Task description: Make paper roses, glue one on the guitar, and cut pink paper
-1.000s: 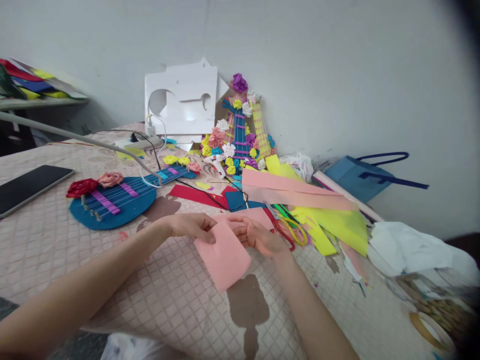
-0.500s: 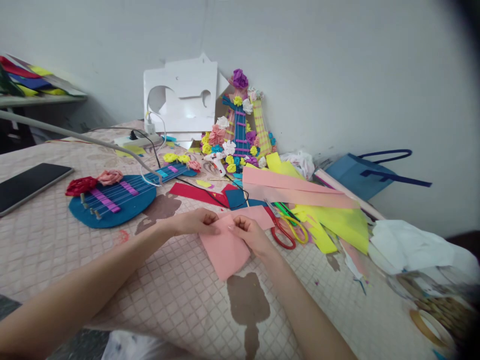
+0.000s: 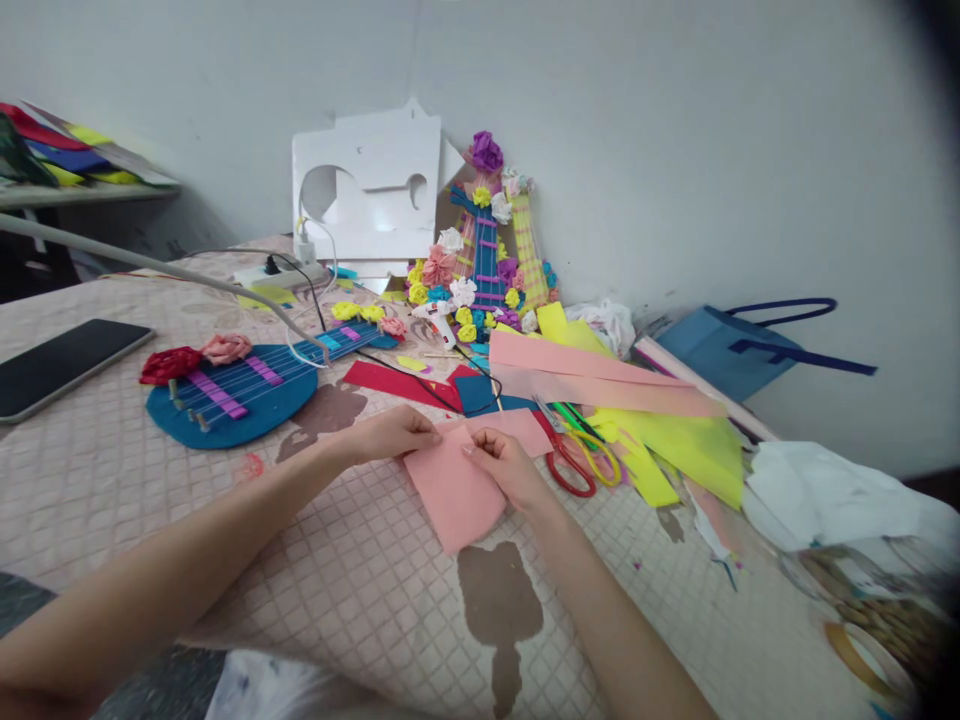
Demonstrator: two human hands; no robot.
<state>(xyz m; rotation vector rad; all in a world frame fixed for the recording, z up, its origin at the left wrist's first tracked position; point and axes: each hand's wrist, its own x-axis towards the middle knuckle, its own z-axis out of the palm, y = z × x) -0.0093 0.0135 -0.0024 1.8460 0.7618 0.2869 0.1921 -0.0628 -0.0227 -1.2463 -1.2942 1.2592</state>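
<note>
A piece of pink crepe paper (image 3: 457,495) hangs from both hands, its wider lower end just over the quilted table cover. My left hand (image 3: 397,433) pinches its upper left edge. On the upper right side, my right hand (image 3: 499,462) grips the paper between thumb and curled fingers. Behind the hands lies another pink strip (image 3: 525,430). Right of it rest red-handled scissors (image 3: 570,468) and yellow-handled scissors (image 3: 600,455). To the left lies a blue paper guitar (image 3: 255,415) with a red paper flower (image 3: 169,366) on it.
A white glue gun (image 3: 437,322) stands before several flower-trimmed paper guitars (image 3: 486,265). Long pink sheets (image 3: 600,377) and yellow sheets (image 3: 686,450) lie on the right. A phone (image 3: 71,365) is at far left, a tape roll (image 3: 866,660) at lower right. A grey cable (image 3: 187,272) crosses the left.
The whole view has shifted slightly. Both hands keep hold of the pink paper; the left fingers have moved slightly along its upper edge.
</note>
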